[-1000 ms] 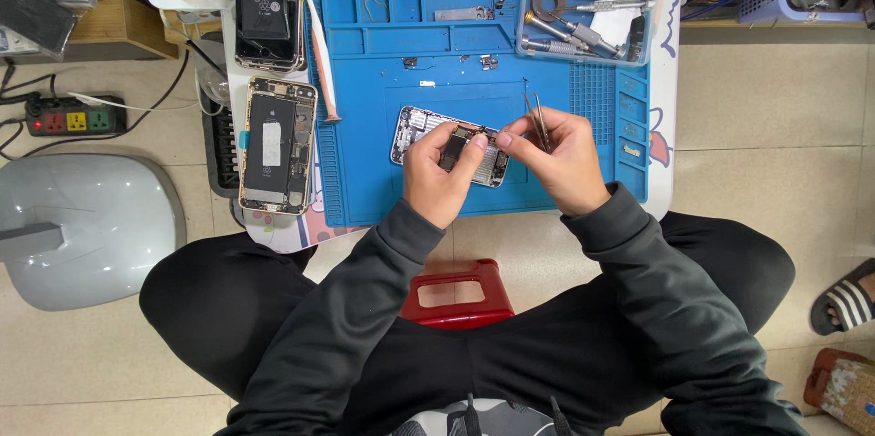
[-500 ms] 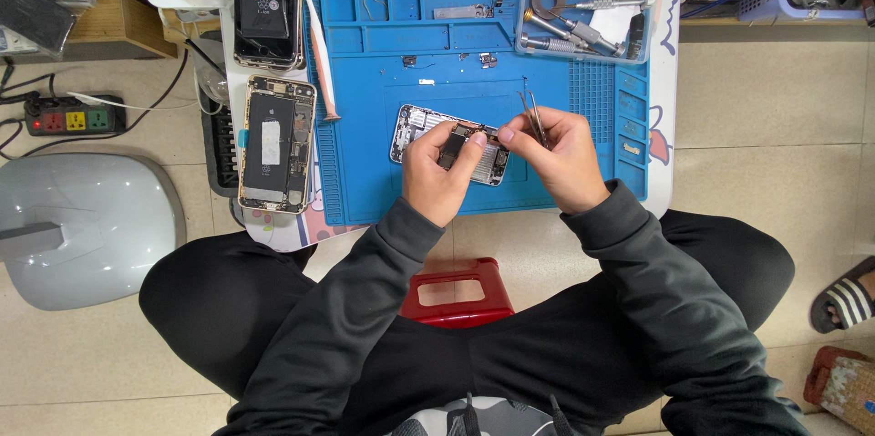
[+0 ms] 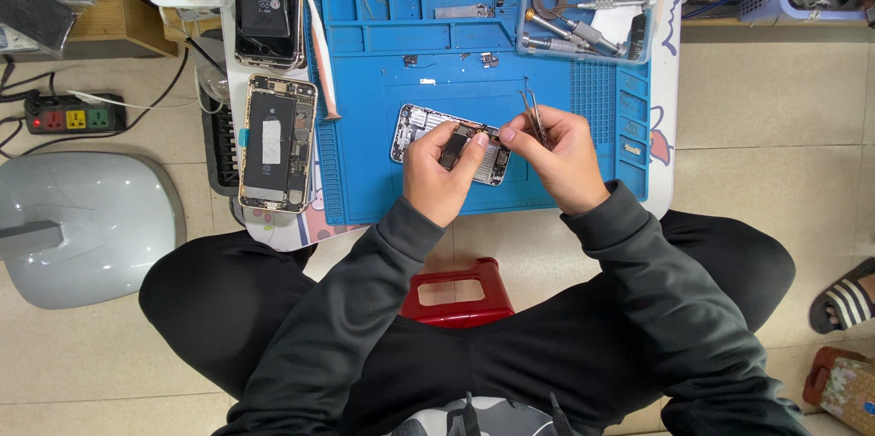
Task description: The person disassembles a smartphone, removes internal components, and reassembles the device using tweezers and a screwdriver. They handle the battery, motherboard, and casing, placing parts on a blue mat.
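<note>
I'm looking straight down at the low work table. The opened phone [image 3: 451, 144] lies face-down shell up in the middle of the blue mat [image 3: 365, 62], slightly tilted, and both hands meet over it. My left hand [image 3: 439, 176] is curled, thumb and forefinger pinched on a small dark part over the phone's middle. My right hand [image 3: 558, 153] is closed round the tweezers [image 3: 533, 112], whose tips stick up toward the top of the frame rather than down into the phone, while its forefinger tip touches the same part.

As I judge it, the work is in the middle stage: the phone's back is bare and its inner parts are exposed, a few small screws or brackets [image 3: 489, 60] sit loose on the mat above, and nothing here looks closed up again.

For room: the mat is open above the phone and to its left, up to the row of moulded pockets. To the upper right the clear tray of tools [image 3: 588, 21] sits close to the right hand. Left of the mat, a second opened phone [image 3: 276, 142] hangs near the table's rounded edge, another phone [image 3: 266, 0] above it. The table's near edge lies just under my wrists, with a red stool [image 3: 453, 295] below.
</note>
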